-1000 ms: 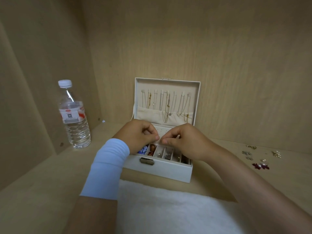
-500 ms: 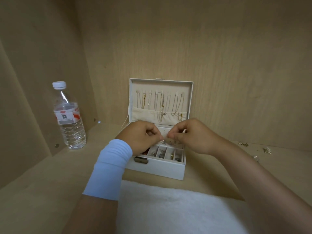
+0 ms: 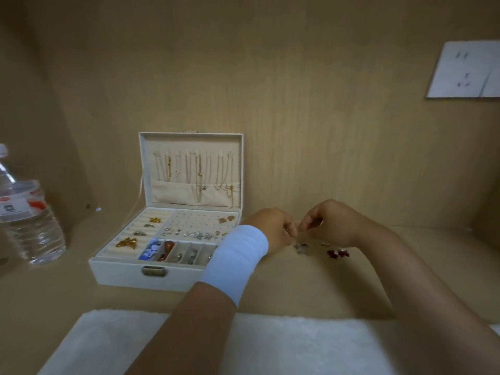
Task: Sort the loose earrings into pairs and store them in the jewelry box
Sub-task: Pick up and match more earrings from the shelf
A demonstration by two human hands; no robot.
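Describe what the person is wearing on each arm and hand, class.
The left hand is bare; a wide, pale blue wristband covers the wrist and lower forearm. The right hand and right forearm are bare: no sleeve, glove or watch shows. No rings can be made out.

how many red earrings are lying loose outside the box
2. The left red earring and the right red earring lie side by side on the wooden surface, close by the right hand. The hands may hide others.
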